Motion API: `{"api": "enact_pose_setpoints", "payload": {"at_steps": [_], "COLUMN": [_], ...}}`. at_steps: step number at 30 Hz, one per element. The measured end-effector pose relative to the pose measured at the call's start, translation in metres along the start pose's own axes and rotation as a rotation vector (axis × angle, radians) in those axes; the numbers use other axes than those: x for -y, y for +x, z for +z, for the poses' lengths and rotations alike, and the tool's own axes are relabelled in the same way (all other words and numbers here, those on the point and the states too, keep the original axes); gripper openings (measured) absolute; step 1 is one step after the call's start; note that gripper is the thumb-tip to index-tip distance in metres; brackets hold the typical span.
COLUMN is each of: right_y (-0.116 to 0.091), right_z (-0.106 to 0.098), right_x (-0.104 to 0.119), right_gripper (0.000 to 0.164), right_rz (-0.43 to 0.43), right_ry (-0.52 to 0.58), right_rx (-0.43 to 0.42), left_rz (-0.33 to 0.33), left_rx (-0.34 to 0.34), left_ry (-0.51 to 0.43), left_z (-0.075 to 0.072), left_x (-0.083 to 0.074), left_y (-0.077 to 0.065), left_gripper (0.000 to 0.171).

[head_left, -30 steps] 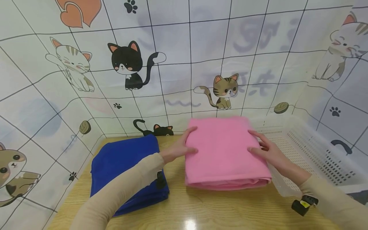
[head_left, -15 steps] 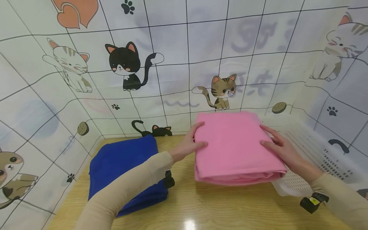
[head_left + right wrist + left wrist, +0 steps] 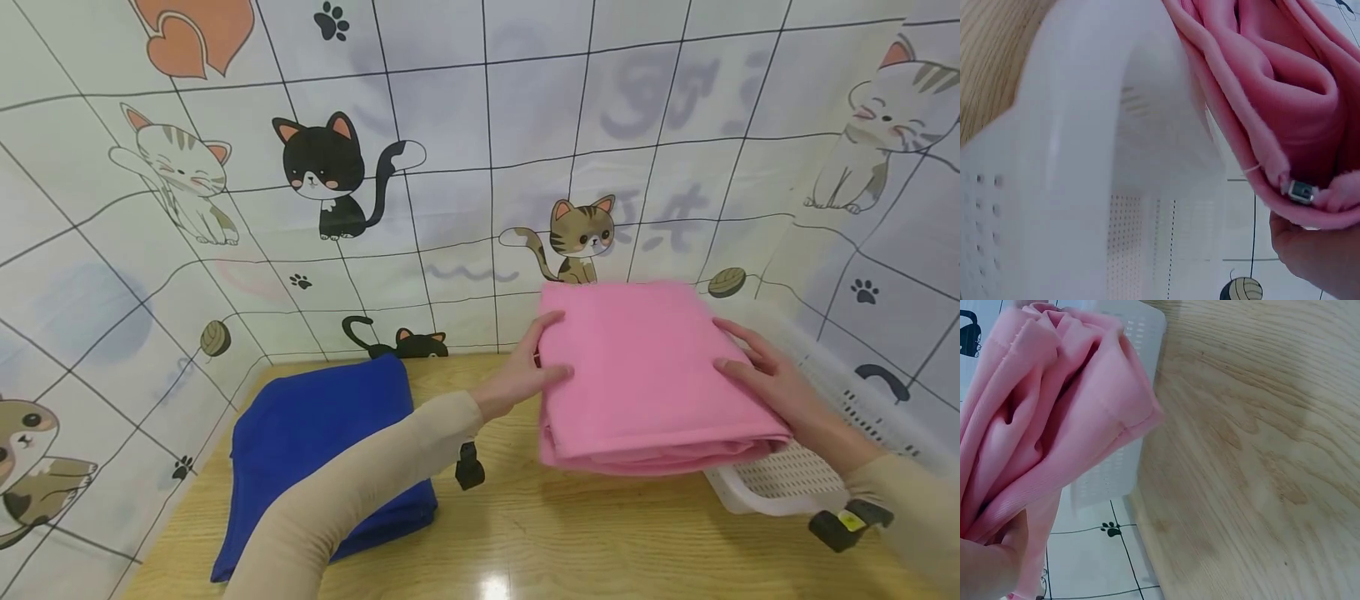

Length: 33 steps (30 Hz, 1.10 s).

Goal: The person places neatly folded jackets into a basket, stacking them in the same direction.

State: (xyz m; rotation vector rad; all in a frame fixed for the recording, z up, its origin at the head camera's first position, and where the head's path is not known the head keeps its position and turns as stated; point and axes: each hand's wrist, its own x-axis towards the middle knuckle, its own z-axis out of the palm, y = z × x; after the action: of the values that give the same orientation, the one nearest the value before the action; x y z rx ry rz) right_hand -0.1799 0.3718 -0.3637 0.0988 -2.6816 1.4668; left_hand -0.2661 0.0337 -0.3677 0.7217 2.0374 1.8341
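Note:
A thick folded pink cloth (image 3: 648,375) is held up off the table, tilted toward the camera, partly over the near-left end of a white plastic basket (image 3: 795,504). My left hand (image 3: 521,375) grips its left side, thumb on top and the other fingers partly hidden. On the opposite side my right hand (image 3: 783,392) holds it the same way. In the left wrist view the layered folds of the pink cloth (image 3: 1104,394) show end-on. Close beside the basket rim (image 3: 1066,156), the right wrist view shows a small metal piece (image 3: 1301,192) at the cloth's edge.
A folded blue cloth (image 3: 315,417) lies on the left of the wooden table (image 3: 517,533), partly behind my left forearm. Walls covered in a cat-print sheet (image 3: 450,167) stand behind and at both sides. The basket is at the right, against the wall.
Both hands have carried the pink cloth to the right and upward, from beside the basket to partly over it. The blue cloth has stayed in place.

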Motion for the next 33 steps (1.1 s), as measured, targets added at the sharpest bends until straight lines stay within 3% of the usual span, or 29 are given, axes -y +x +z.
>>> {"api": "enact_pose_setpoints", "payload": {"at_steps": [6, 11, 25, 29, 33], "right_y": [0.0, 0.001, -0.001, 0.0, 0.001], "right_z": [-0.016, -0.033, -0.073, -0.085, -0.093], "right_x": [-0.005, -0.011, -0.029, -0.036, -0.041], "right_gripper": [0.064, 0.066, 0.068, 0.069, 0.066], "right_rz": [-0.005, 0.014, 0.063, 0.027, 0.024], "right_ry": [-0.063, -0.108, -0.083, -0.158, -0.193], "right_rx": [-0.032, -0.035, 0.013, 0.01, 0.008], "left_rz": [0.036, 0.052, 0.001, -0.018, -0.011], "left_rx": [0.016, 0.076, 0.249, 0.33, 0.349], "left_ry": [-0.06, -0.108, -0.189, -0.203, -0.223], "left_z": [0.015, 0.025, 0.05, 0.056, 0.065], "left_x": [-0.002, -0.006, -0.011, -0.009, -0.006], "left_y": [0.008, 0.013, 0.026, 0.027, 0.032], "left_gripper": [0.079, 0.079, 0.085, 0.088, 0.09]}}
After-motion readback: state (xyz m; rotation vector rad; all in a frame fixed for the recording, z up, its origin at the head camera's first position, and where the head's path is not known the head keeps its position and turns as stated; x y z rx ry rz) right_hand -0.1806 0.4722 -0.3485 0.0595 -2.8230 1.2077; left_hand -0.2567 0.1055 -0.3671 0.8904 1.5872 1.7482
